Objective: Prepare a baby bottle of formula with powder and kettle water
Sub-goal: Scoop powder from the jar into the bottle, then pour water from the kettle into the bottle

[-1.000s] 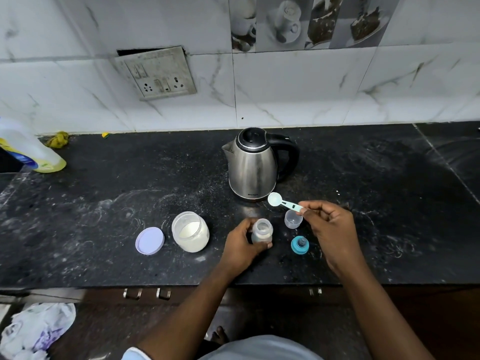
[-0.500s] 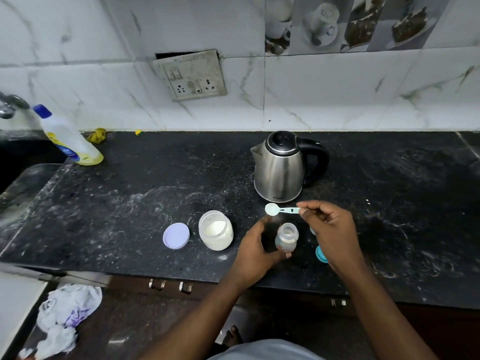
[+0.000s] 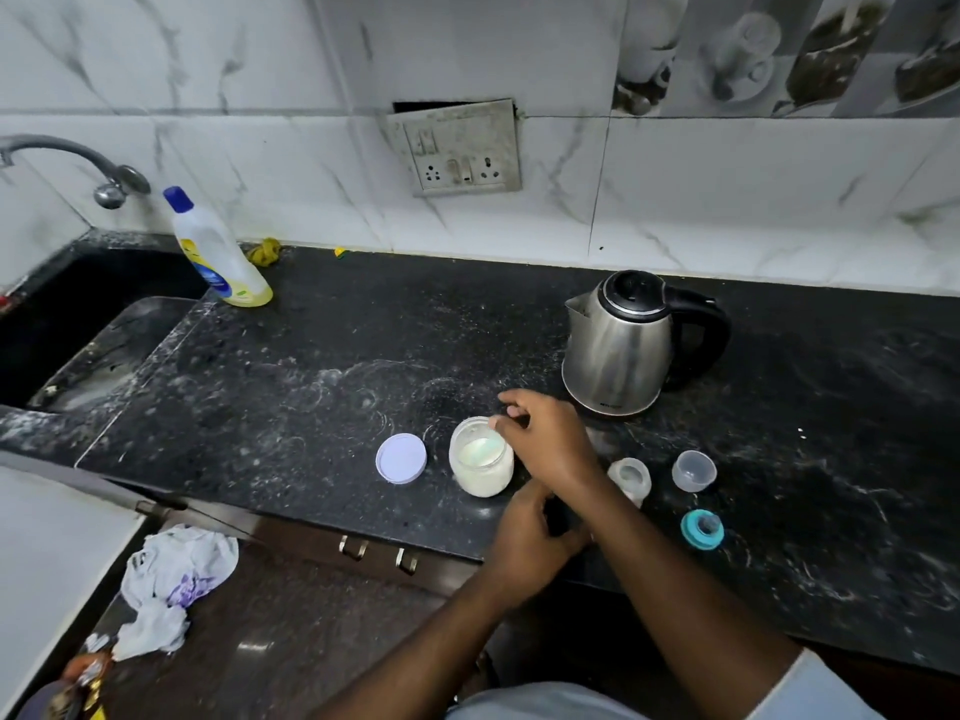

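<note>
A glass jar of white powder (image 3: 480, 478) stands open on the black counter (image 3: 311, 381), its lilac lid (image 3: 401, 458) lying just to its left. My right hand (image 3: 545, 439) hovers over the jar's right rim and pinches the handle of a pale green scoop (image 3: 480, 449), whose bowl is down inside the jar. The small open baby bottle (image 3: 629, 478) stands alone to the right of that hand. My left hand (image 3: 524, 543) sits at the counter's front edge under my right forearm, fingers loosely curled and holding nothing. Behind stands the steel kettle (image 3: 618, 350), lid closed.
A clear bottle cap (image 3: 693, 470) and a teal ring with its nipple (image 3: 702, 530) lie right of the bottle. At the far left are a sink (image 3: 62, 324), a tap (image 3: 78, 158) and a detergent bottle (image 3: 215, 252). A crumpled bag (image 3: 171, 579) lies on the floor.
My right hand carried the scoop leftward from above the bottle into the powder jar. My left hand let go of the bottle and drew back to the counter edge. My view swung left.
</note>
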A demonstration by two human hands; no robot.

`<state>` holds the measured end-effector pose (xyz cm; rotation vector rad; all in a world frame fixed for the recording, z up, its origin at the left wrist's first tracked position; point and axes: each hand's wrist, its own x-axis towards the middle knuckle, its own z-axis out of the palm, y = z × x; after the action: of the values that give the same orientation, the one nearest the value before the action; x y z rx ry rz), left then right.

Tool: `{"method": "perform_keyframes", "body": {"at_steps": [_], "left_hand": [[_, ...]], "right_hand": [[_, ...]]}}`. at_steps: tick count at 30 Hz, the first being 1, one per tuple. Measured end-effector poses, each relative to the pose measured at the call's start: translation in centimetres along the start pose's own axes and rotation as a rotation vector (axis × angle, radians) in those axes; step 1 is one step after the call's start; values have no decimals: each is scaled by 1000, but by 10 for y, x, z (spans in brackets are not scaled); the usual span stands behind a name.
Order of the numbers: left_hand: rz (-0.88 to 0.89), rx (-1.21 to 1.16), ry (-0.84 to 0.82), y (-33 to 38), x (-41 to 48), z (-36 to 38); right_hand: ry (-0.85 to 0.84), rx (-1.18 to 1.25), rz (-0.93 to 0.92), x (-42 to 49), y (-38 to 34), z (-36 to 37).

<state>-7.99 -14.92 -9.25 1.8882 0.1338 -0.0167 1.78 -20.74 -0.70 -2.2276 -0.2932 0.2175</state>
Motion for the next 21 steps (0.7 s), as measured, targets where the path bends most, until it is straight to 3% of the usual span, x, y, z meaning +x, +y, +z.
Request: {"method": "perform_keyframes", "body": {"at_steps": [3, 6, 8, 10, 14, 21], "left_hand": [[-9, 3, -22, -7, 4, 5], [-37, 2, -47, -6, 9, 11], [-31, 16, -48, -3, 15, 17], [-10, 64, -55, 2, 21, 23], [23, 151, -83, 9, 33, 36], [-27, 110, -110, 13, 44, 49]], "right_hand": [[211, 48, -40, 6, 10, -31], [561, 115, -82, 17, 35, -78], [773, 114, -58, 27, 56, -108], [866, 150, 12, 36, 75, -132], [738, 249, 200, 54, 97, -158], [542, 502, 169, 77, 104, -171]]}}
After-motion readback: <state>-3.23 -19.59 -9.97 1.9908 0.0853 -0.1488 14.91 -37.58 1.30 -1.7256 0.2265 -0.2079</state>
